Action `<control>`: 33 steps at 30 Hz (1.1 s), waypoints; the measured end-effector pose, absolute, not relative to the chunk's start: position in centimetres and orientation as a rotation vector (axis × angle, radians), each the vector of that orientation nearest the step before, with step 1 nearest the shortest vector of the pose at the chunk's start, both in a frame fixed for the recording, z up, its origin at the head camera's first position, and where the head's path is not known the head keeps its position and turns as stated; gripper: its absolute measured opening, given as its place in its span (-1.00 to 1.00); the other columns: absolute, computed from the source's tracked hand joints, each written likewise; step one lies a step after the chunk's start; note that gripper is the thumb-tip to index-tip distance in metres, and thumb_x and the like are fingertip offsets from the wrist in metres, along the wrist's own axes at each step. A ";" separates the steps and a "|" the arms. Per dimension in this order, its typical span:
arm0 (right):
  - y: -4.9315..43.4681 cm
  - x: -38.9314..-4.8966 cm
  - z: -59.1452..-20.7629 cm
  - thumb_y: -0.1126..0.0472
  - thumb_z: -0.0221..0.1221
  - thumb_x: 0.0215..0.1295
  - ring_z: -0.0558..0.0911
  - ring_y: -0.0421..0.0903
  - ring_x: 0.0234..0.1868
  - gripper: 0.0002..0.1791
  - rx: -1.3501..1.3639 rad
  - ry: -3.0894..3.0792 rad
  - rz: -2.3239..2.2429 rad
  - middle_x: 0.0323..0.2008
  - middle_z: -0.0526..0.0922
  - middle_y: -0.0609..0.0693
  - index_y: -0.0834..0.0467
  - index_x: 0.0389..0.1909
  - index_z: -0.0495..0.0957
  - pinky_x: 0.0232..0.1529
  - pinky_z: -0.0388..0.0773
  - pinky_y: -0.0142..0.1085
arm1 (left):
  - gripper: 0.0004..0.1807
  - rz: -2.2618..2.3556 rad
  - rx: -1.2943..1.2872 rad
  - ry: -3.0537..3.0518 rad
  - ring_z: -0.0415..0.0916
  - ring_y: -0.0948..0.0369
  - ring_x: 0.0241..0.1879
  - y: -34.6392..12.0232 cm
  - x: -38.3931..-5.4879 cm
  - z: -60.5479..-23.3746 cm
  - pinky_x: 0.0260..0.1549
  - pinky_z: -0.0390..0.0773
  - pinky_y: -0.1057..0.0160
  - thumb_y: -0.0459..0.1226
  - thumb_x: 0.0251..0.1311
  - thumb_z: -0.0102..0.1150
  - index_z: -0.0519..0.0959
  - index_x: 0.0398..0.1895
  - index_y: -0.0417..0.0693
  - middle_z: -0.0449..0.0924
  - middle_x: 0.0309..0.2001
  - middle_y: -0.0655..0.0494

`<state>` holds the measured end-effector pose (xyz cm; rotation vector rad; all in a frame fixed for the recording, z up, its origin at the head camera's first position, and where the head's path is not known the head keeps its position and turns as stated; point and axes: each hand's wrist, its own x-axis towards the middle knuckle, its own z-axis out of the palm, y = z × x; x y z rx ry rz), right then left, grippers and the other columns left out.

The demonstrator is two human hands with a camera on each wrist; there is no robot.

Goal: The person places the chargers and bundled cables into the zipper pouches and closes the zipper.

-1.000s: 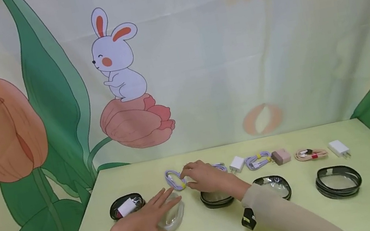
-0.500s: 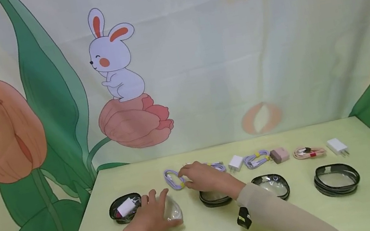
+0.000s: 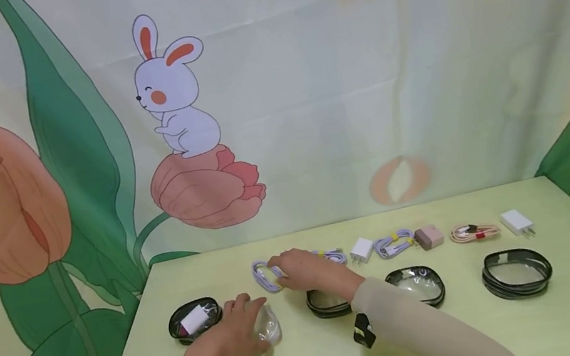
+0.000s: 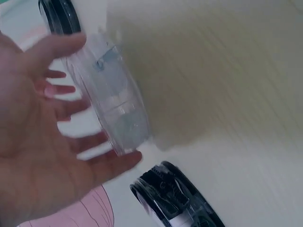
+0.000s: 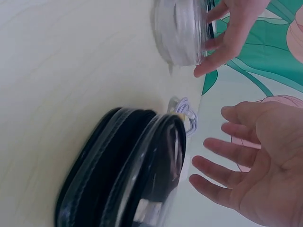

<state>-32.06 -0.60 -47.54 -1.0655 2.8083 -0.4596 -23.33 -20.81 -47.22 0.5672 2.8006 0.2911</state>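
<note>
We see the left hand [image 3: 234, 331] round a clear case [image 3: 270, 327] and the right hand [image 3: 303, 270] beside a coiled lilac cable [image 3: 261, 278].
Our clear case sits between the left thumb and fingers, which curve about it; a black-edged pouch [image 3: 176, 328] holding a white charger [image 3: 193, 319] lies on that hand's other side. The right fingers spread loosely, holding nothing, the coil near their tips, though we cannot tell whether they touch it.

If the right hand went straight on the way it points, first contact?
Probably the coiled lavender cable just ahead of the right hand in the head view; depth is unclear, so it might pass above.
</note>
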 end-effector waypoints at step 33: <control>-7.4 -33.9 -50.4 0.20 0.48 0.14 0.66 -0.07 -0.17 -0.61 -0.680 2.938 -0.456 -0.19 0.70 0.08 0.21 -0.06 0.58 -0.13 0.62 -0.28 | -0.07 0.336 0.241 3.084 0.41 -0.31 -0.08 -19.9 -22.6 -48.1 -0.29 0.60 -0.21 0.15 -0.12 0.56 0.45 0.20 -0.26 0.44 -0.04 -0.24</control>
